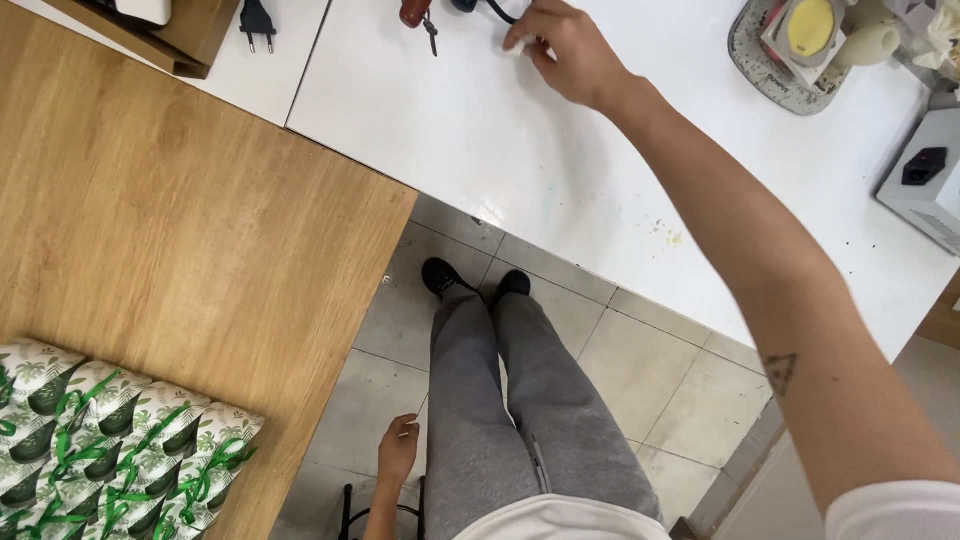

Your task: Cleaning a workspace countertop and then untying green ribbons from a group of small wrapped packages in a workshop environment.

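My right hand [562,50] reaches far across the white table [560,190], its fingertips pinched on a small pale thing beside a black cord [497,10]. What the fingers hold is too small to tell. A brown object with small keys [420,18] lies just left of the hand. My left hand [397,450] hangs low beside my grey trouser leg, fingers curled, touching a black chair frame [347,505].
A wooden table [170,220] stands at the left with several leaf-patterned gift boxes tied with green ribbon [100,445]. A black plug [257,22] lies at the top. A grey round tray [775,55] with yellow items and a white device [925,180] sit at the right.
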